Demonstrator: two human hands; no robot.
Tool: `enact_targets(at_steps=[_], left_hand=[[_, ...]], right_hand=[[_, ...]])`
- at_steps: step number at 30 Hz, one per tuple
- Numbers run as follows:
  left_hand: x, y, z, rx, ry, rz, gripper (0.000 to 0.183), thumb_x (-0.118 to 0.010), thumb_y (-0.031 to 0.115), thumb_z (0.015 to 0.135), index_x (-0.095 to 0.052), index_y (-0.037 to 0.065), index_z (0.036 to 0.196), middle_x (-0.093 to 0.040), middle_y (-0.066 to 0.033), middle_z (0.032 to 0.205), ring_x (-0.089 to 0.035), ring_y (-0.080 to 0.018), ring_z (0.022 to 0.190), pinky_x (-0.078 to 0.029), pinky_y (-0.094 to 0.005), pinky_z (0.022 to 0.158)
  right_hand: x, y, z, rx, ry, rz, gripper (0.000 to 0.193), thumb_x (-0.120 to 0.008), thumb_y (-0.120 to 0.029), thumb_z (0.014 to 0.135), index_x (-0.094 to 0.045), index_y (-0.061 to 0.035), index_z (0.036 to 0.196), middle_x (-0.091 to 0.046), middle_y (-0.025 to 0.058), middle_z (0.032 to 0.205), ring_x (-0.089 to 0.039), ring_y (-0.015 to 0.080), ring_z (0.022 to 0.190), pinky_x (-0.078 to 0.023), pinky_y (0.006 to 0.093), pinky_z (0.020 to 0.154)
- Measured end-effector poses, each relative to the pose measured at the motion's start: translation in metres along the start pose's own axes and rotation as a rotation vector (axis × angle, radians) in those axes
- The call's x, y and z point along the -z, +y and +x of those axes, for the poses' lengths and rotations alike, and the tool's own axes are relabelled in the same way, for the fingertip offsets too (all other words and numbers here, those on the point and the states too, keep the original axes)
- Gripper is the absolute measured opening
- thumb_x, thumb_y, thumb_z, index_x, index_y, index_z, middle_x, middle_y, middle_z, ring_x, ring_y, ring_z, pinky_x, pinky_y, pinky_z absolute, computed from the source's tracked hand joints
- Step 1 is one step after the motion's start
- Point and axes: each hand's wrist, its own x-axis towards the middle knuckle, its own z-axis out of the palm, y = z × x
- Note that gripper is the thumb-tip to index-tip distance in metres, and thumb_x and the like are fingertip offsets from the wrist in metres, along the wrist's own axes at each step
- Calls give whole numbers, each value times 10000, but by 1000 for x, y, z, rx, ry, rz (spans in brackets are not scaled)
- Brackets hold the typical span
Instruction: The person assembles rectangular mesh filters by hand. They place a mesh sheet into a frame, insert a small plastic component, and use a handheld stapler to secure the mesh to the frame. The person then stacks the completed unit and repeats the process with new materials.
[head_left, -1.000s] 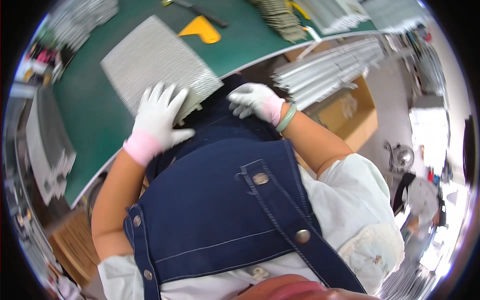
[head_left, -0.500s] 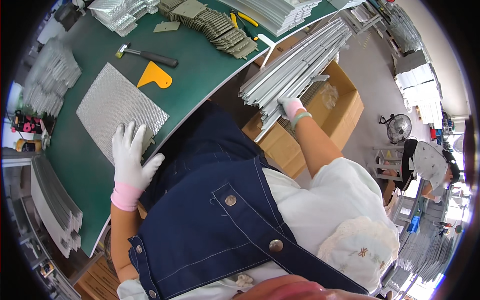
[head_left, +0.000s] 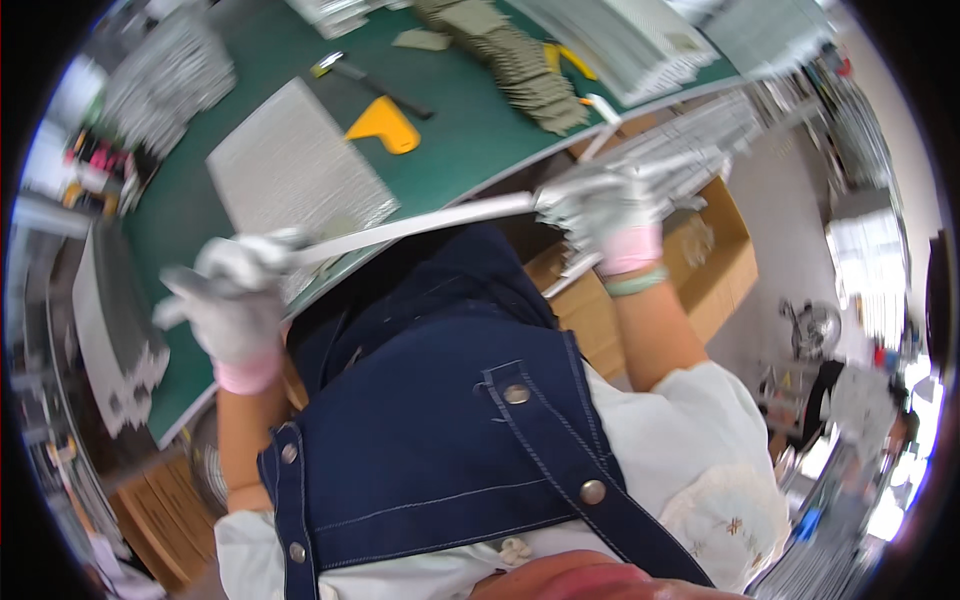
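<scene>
A long pale metal strip (head_left: 430,222) runs between my two gloved hands, over the front edge of the green table (head_left: 300,55). My left hand (head_left: 235,300), in a white glove with a pink cuff, is closed on its left end. My right hand (head_left: 625,215), gloved alike and smeared by motion, is closed around the other end, close to a stack of similar strips (head_left: 715,130). A silver textured sheet (head_left: 295,150) lies flat on the table beyond my left hand. Near it are a yellow scraper (head_left: 385,127) and a hammer (head_left: 375,85).
Olive-grey plates (head_left: 510,65) stand in a row at the back, beside yellow-handled pliers (head_left: 575,62) and silver stacks (head_left: 620,45). An open cardboard box (head_left: 725,250) sits below the strips. A floor fan (head_left: 815,330) and another person (head_left: 865,400) are to the right.
My left hand has lifted off the silver sheet and closed on the strip. My right hand has risen slightly at the stack, and the strip now spans both hands. The view has shifted.
</scene>
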Motion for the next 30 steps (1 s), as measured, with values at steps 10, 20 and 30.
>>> enact_targets(at_steps=[10, 20, 30], left_hand=[[15, 95, -6, 88, 596, 758, 622, -446, 553, 1013, -600, -39, 1127, -385, 56, 601, -359, -53, 501, -315, -208, 490], [46, -18, -86, 201, 469, 1136, 468, -586, 188, 910, -471, -38, 1303, -607, -227, 1161, -596, -308, 1114, -455, -394, 986], [82, -33, -91, 273, 513, 1762, 375, -623, 346, 867, -609, -29, 863, -635, -242, 870, -623, -409, 862, -491, -499, 813]], right_hand=[[-126, 40, -73, 767, -84, -761, 533, -481, -183, 1035, -274, -37, 1504, -619, 124, 1029, -578, 144, 777, -499, 275, 611], [-162, 115, -5, 301, -628, -1455, 750, -584, -51, 848, -245, 53, 1509, -551, 226, 1269, -566, 299, 1160, -432, 363, 1018], [-137, 154, 24, 179, -500, -1621, 635, -646, -74, 814, -420, 94, 1384, -612, 234, 1209, -630, 295, 1060, -494, 360, 939]])
